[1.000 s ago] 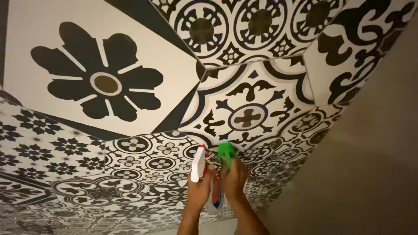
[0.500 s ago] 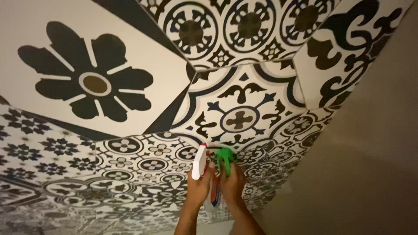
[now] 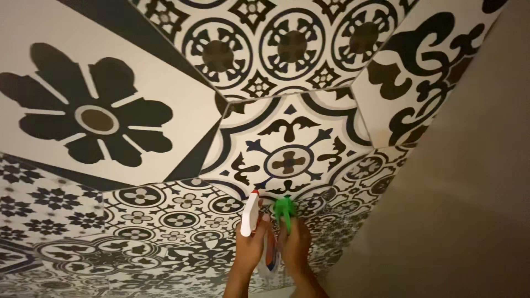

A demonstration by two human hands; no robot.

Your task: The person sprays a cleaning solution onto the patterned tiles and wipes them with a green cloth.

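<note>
Left hand (image 3: 251,248) grips white spray bottle (image 3: 250,219); right hand (image 3: 295,248) grips green sprayer (image 3: 285,209).

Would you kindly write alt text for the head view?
Two hands meet low in the frame: the left hand holds a white spray bottle, the right hand a green sprayer. Behind them spreads a black-and-white patterned tile surface, with a plain beige wall at right.
</note>
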